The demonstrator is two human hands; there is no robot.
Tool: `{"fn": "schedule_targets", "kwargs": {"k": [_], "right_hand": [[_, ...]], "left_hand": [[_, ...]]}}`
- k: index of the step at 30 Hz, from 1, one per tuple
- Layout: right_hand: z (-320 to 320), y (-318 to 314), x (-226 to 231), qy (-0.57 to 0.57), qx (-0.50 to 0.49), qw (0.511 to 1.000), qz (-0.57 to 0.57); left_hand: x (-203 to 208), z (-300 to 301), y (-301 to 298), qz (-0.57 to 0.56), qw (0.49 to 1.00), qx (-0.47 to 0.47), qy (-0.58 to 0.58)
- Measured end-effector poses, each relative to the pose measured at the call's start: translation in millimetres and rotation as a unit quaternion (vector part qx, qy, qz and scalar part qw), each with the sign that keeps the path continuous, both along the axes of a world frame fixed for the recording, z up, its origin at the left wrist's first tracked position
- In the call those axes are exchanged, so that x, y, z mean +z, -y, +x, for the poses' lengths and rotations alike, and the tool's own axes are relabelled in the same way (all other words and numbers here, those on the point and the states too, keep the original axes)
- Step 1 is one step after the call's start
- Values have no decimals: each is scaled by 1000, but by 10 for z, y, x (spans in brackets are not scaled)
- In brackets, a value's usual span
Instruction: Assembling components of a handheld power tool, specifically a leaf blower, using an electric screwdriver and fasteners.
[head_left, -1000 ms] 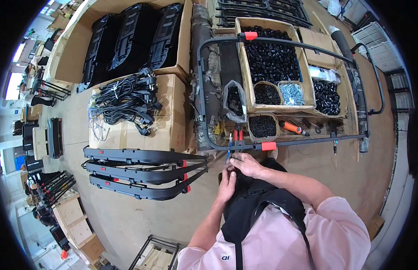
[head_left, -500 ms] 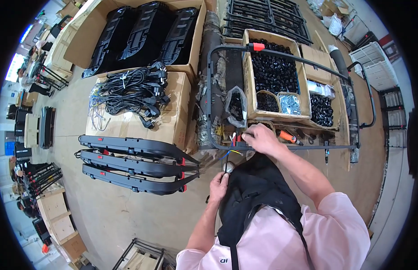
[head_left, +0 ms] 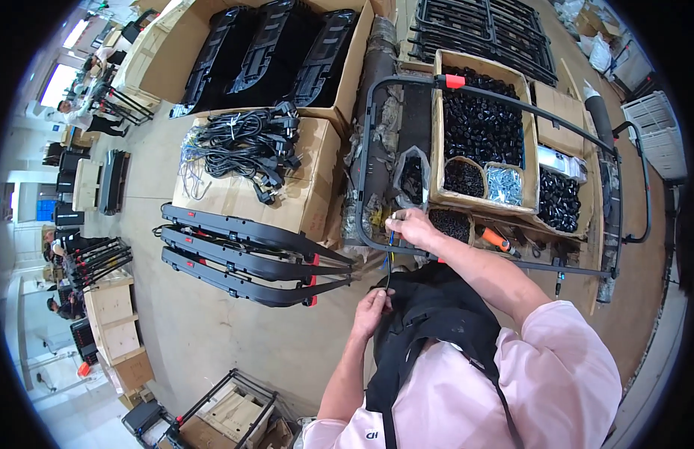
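Note:
My left hand [head_left: 372,311] is closed round a black cable [head_left: 390,275] just in front of my black apron [head_left: 429,307]. Thin coloured wires, a blue one [head_left: 392,238] among them, come out of the cable's upper end. My right hand [head_left: 413,227] pinches at these wires with thumb and fingers; the exact tips are hidden. It is over the lower left corner of a black tube frame [head_left: 368,150] with red clips. Beneath and beside that hand, a round tub of small dark parts [head_left: 449,222] is partly covered by my arm.
Boxes of black caps [head_left: 481,120] and silver screws [head_left: 504,185] lie within the frame. An orange-handled tool [head_left: 496,239] is right of my forearm. Black power cords [head_left: 246,142] top a carton [head_left: 309,179]; curved black frame parts [head_left: 235,251] stand before it. Other people are far left.
The view has shifted, so the scene sits further right. My right hand has moved left relative to the tube frame, onto the wires. My left hand still grips the cable.

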State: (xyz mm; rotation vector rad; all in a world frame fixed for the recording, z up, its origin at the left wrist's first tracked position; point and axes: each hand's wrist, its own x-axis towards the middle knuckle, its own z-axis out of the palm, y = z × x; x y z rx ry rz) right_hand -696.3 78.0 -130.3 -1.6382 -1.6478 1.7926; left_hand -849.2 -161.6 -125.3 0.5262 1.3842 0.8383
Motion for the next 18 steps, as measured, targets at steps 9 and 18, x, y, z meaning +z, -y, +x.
{"fn": "schedule_targets", "kwargs": {"k": [9,18], "right_hand": [[-32,-120,93,-160,-217,963,10],[178,-498,148,-336,-441,832,10]], "left_hand": [[174,123,-145,62,984,-30,-165],[20,110,-632,47,992,-58,-99]]}}
